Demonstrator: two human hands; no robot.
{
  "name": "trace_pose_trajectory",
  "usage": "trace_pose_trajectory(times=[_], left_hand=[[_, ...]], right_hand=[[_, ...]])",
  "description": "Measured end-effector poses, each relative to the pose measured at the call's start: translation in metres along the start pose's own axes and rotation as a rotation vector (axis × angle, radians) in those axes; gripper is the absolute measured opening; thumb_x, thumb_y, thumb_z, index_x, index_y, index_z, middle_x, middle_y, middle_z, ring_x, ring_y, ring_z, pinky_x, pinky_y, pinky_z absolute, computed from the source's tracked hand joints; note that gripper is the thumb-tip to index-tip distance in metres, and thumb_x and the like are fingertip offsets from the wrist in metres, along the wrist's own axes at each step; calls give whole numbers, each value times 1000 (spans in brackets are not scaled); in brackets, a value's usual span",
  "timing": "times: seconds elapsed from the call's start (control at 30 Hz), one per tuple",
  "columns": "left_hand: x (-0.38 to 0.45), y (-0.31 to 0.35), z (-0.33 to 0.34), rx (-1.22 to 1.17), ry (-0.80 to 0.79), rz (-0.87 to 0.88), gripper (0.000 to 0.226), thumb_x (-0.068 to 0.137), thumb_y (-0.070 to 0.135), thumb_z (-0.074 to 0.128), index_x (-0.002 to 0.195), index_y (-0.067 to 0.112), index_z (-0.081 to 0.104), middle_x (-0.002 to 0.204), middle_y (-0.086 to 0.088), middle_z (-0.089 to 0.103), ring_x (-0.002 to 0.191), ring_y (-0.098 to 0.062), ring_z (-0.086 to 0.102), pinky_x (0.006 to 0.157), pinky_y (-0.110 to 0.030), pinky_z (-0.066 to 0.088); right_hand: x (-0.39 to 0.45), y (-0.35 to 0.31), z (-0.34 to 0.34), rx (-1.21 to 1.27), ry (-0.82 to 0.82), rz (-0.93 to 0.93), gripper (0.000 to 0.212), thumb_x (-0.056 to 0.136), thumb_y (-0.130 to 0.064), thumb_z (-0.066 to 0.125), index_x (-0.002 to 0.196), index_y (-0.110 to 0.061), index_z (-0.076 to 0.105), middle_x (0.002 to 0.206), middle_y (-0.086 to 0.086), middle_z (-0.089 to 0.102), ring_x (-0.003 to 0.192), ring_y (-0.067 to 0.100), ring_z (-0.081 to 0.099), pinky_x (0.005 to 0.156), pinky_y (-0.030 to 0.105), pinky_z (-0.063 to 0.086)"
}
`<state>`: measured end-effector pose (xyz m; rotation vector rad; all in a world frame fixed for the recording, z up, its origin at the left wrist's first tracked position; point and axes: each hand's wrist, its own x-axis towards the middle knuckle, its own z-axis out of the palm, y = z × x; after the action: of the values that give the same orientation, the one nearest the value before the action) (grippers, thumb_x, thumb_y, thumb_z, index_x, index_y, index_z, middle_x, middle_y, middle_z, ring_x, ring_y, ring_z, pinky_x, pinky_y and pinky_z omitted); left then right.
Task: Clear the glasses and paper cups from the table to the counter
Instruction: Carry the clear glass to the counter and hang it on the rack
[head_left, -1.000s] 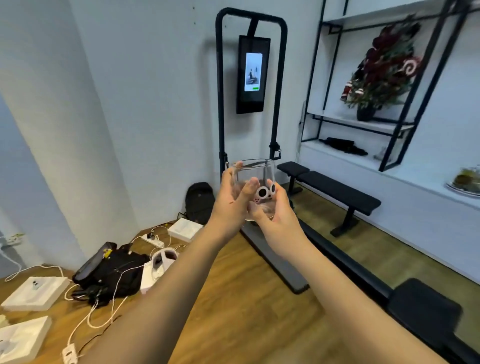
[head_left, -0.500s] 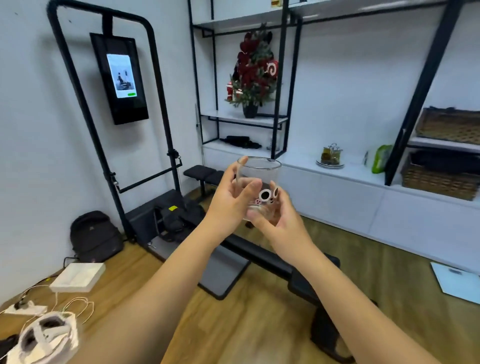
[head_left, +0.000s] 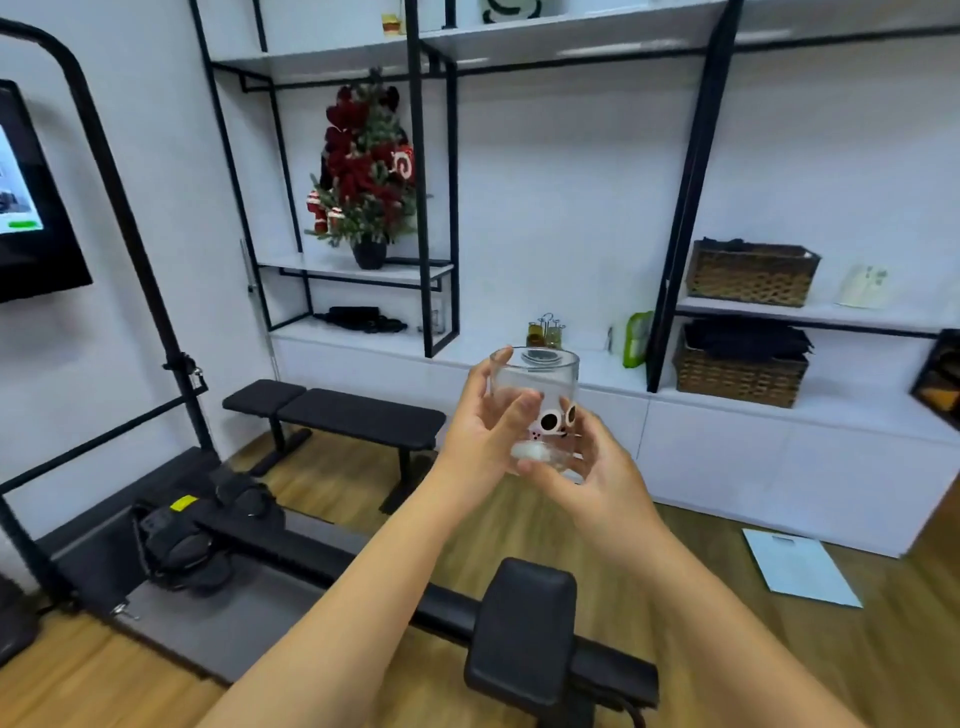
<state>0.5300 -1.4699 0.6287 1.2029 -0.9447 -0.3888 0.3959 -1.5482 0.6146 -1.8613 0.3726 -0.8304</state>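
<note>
Above a black padded bench (head_left: 519, 629), both hands, left (head_left: 480, 431) and right (head_left: 597, 470), clasp a clear cartoon-eyed glass (head_left: 535, 395); white counter (head_left: 727, 415) beyond.

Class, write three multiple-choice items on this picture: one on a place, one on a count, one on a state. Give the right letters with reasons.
1. Where is the small decorated Christmas tree?
A. on a shelf of the black-framed shelving
B. on the floor
C. on the bench

2. How many woven brown baskets are on the right-hand shelves?
A. one
B. two
C. four

3. The clear drinking glass with cartoon eyes is:
A. on the counter
B. lying sideways
C. held upright

Answers: 1 A, its pot stands on the shelf. 2 B, one above the other. 3 C, left hand and right hand grip it.
</note>
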Motion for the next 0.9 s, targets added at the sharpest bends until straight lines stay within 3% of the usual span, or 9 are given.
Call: trace_pose_trajectory(times=[0.07, 0.13, 0.2, 0.3, 0.37, 0.47, 0.6, 0.77, 0.9], left_hand=[[23, -11, 25, -13, -26, -11, 67, 79, 57, 70, 139, 41, 44, 112, -3, 75, 107, -12, 72, 85, -32, 61], [47, -22, 54, -5, -55, -19, 64, 83, 54, 76, 138, 42, 45, 118, -15, 72, 112, -26, 71, 92, -40, 60], [68, -32, 79, -6, -64, -14, 62, 83, 50, 71, 138, 40, 44, 122, -24, 68, 113, -33, 69, 95, -40, 59], [97, -54, 117, -27, -77, -13, 62, 80, 49, 66, 137, 36, 44, 122, -25, 67, 115, -34, 68, 98, -42, 57], [117, -70, 139, -29, -83, -22, 74, 77, 59, 71, 140, 31, 43, 122, -24, 67, 116, -32, 69, 99, -44, 56], [153, -94, 184, -13, -76, -35, 109, 56, 82, 78, 141, 25, 42, 115, -12, 73, 106, -18, 71, 88, -35, 60], [201, -131, 256, -31, -16, -61, 87, 68, 75, 74, 133, 24, 47, 103, 2, 77, 94, -16, 74, 76, -31, 61], [250, -159, 337, -2, 53, -78, 88, 66, 79, 75, 132, 28, 51, 105, 9, 77, 86, -4, 73, 72, -28, 60], [290, -173, 374, -42, 23, -102, 80, 71, 61, 73, 139, 25, 50, 113, -1, 73, 89, -6, 72, 77, -28, 59]], right_hand=[[17, 12, -27, 21, 26, -2, 83, 58, -77, 76, 132, -52, 47, 118, -34, 61, 111, -10, 59, 88, 13, 51], [32, 25, -54, 19, 60, -1, 72, 57, -77, 77, 120, -59, 46, 112, -43, 58, 109, -12, 59, 82, 5, 47], [48, 40, -79, 12, 77, -1, 71, 57, -76, 78, 119, -60, 45, 111, -42, 58, 109, -11, 59, 82, 6, 47], [74, 69, -123, 0, 63, -5, 65, 68, -57, 84, 121, -60, 46, 112, -34, 62, 108, -7, 61, 83, 9, 48], [91, 85, -153, -34, 45, -16, 59, 69, -53, 83, 114, -70, 48, 112, -33, 64, 107, -7, 63, 83, 7, 47], [119, 115, -207, -61, -1, -38, 57, 68, -55, 80, 108, -78, 46, 111, -37, 63, 106, -8, 62, 84, 5, 46], [157, 153, -284, -47, -21, -22, 62, 62, -60, 81, 114, -63, 48, 107, -40, 60, 104, -10, 61, 81, 4, 45], [195, 185, -371, -51, -51, 22, 68, 60, -61, 81, 118, -53, 46, 105, -29, 64, 101, -8, 62, 81, 6, 46], [228, 212, -415, -31, -60, 41, 82, 58, -66, 80, 130, -47, 45, 116, -17, 62, 107, -6, 60, 84, 11, 48]])
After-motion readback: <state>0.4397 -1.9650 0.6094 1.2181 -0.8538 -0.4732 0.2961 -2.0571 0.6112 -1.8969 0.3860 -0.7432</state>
